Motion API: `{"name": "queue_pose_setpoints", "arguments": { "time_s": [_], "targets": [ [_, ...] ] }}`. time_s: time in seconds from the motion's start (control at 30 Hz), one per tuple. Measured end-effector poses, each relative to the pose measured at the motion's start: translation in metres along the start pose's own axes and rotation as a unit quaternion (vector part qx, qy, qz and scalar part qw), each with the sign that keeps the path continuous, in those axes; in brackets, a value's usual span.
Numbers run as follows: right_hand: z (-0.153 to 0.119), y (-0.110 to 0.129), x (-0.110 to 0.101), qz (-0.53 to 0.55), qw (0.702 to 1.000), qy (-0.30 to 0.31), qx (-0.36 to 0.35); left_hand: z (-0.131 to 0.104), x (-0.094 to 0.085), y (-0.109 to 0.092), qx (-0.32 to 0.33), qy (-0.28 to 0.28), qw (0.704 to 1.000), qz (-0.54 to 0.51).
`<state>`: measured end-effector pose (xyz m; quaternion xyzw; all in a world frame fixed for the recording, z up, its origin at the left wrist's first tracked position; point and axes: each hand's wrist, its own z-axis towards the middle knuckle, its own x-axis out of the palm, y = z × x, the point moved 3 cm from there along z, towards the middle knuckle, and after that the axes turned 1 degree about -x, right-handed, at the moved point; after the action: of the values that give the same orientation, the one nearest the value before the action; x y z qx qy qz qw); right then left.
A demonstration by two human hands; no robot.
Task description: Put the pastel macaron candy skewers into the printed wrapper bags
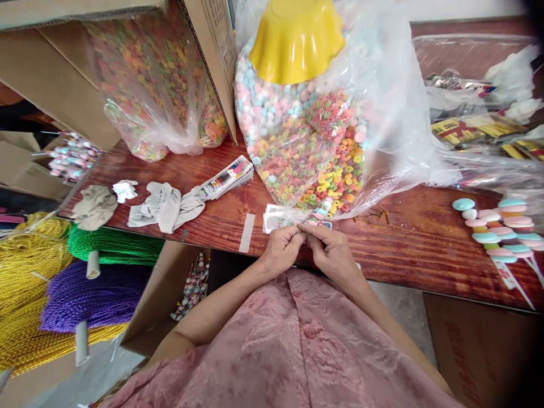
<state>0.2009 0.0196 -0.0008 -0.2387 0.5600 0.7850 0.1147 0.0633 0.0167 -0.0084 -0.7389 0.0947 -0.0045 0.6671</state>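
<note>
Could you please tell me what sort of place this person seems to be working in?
Probably a small sweet-packing workshop. A big clear bag of ring candies sits on the wooden table, finished candy skewers lie at its right end, and spools of metallic cord are stacked beside it. Both hands pinch a small packet.

On the dark red wooden table (416, 243) stands a big clear plastic bag of colourful ring-shaped candies (306, 147), and a yellow plastic bowl (296, 39) sits upside down on top of it. To the left, an open cardboard box (59, 73) holds a second clear bag of candy rings (148, 85). Crumpled grey cloths (164, 207) lie near the table edge. Pastel candy skewers (501, 229) lie at the right. Below, rolls of green (113, 245), purple (91, 294) and gold (25, 283) cord lie together.
</note>
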Motion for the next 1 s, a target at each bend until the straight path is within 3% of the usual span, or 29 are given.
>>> {"name": "queue_pose_setpoints", "arguments": {
  "time_s": [0.2,0.33,0.47,0.53,0.6,0.7,0.77,0.83,0.93,1.0],
  "targets": [
    [-0.009,0.005,0.0,0.123,0.987,-0.078,0.065,0.001,-0.001,-0.001,-0.038,-0.02,0.997,-0.064],
    [-0.019,0.004,-0.002,0.215,0.961,-0.132,0.115,0.001,0.002,-0.001,-0.083,0.044,0.992,-0.079],
    [-0.022,-0.006,0.002,0.364,0.903,-0.077,0.216,-0.003,0.001,-0.007,-0.094,0.086,0.99,-0.052],
    [-0.019,-0.011,0.0,0.406,0.881,-0.029,0.241,-0.005,0.0,-0.016,-0.041,0.087,0.995,-0.01],
    [-0.014,-0.013,-0.006,0.4,0.888,0.024,0.228,-0.006,0.0,-0.027,0.017,0.098,0.995,0.029],
    [-0.009,-0.01,-0.024,0.311,0.934,0.107,0.136,-0.006,0.0,-0.036,-0.002,0.154,0.988,0.002],
    [-0.009,-0.003,-0.038,0.195,0.972,0.129,0.033,-0.007,0.0,-0.038,-0.091,0.215,0.97,-0.064],
    [-0.012,0.008,-0.051,0.059,0.982,0.148,-0.103,-0.009,0.0,-0.039,-0.182,0.276,0.936,-0.119],
    [-0.019,0.029,-0.063,-0.078,0.925,0.152,-0.339,-0.012,0.003,-0.04,-0.256,0.356,0.883,-0.167],
    [-0.022,0.037,-0.066,-0.11,0.877,0.139,-0.446,-0.012,0.005,-0.04,-0.271,0.397,0.858,-0.179]
  ]
}}
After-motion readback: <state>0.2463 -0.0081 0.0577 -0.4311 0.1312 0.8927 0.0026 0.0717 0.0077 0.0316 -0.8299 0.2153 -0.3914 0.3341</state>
